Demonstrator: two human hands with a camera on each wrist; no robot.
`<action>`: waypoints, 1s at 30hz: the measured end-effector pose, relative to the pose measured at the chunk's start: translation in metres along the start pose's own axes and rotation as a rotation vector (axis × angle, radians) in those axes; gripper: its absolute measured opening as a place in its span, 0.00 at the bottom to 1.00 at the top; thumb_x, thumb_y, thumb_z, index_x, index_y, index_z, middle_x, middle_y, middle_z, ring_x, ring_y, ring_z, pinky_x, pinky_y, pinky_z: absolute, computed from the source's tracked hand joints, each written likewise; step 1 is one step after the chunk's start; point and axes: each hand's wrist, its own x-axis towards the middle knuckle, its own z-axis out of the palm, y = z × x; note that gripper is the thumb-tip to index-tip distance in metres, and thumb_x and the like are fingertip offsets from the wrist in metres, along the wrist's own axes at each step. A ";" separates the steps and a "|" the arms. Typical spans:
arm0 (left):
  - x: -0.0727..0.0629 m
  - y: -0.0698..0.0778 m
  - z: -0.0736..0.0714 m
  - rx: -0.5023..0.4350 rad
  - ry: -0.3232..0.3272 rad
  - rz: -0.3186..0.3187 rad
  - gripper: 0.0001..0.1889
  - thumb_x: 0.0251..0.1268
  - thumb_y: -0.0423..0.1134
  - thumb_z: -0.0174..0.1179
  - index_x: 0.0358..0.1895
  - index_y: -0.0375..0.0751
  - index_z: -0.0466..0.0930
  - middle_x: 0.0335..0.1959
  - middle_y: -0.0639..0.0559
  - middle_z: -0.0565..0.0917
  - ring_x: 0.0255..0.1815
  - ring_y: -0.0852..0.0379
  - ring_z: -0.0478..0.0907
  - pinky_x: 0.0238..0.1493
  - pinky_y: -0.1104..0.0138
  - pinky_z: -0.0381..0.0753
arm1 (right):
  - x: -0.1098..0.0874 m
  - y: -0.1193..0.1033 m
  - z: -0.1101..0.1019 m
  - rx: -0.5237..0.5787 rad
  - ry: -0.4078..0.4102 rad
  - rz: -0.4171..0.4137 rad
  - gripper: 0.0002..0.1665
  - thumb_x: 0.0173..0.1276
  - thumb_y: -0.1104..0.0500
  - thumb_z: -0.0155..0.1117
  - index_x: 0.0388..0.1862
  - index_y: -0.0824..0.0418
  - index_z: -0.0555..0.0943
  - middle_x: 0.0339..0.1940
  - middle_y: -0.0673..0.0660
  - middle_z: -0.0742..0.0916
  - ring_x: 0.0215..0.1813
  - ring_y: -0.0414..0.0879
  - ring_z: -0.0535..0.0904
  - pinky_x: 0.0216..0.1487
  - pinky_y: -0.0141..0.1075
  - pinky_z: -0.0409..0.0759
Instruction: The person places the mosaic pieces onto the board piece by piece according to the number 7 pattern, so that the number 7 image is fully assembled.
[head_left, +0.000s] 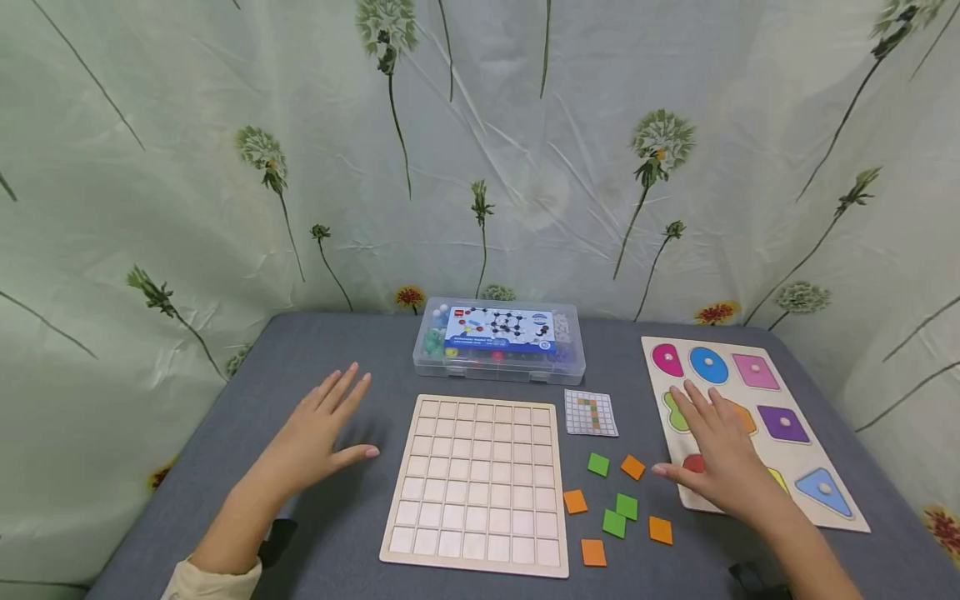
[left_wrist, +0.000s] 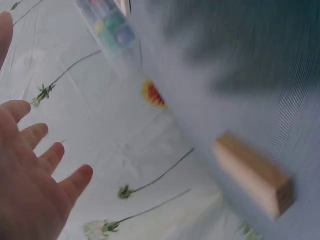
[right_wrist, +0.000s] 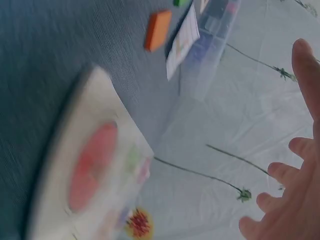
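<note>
Neither hand grips anything: the left hand (head_left: 311,442) and the right hand (head_left: 723,462) are both spread wide, thumbs well away from the fingers. Taking the gridded wooden board (head_left: 474,482) as the clock's centre in the head view, the loose green and orange tiles lie around 3 o'clock, the pattern card (head_left: 591,413) at 2 and the lidded plastic box (head_left: 498,342) at 12.

The tiles look thin and flat, so a pinch could slip or merely push one along the cloth. The lower green tile (head_left: 614,523) seems to meet the upper green tile (head_left: 626,507) at a corner; taking one may drag the other. The orange tile (head_left: 575,502) just beside the board's edge could be nudged by a careless sweep. A low right forearm might catch the shape puzzle (head_left: 786,456) and turn it.

The left hand appears to hover around 10 o'clock, its fingers aimed toward 1 and its thumb toward 3. The right appears raised above the puzzle at 3 o'clock, fingers toward 11, thumb toward 9.
</note>
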 end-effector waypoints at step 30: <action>-0.032 0.037 0.079 -0.608 -0.059 -0.099 0.34 0.55 0.51 0.59 0.64 0.38 0.64 0.62 0.43 0.66 0.62 0.40 0.59 0.53 0.44 0.61 | -0.007 -0.017 0.069 0.227 -0.133 0.301 0.27 0.50 0.60 0.71 0.50 0.68 0.76 0.48 0.61 0.78 0.46 0.53 0.74 0.49 0.49 0.71</action>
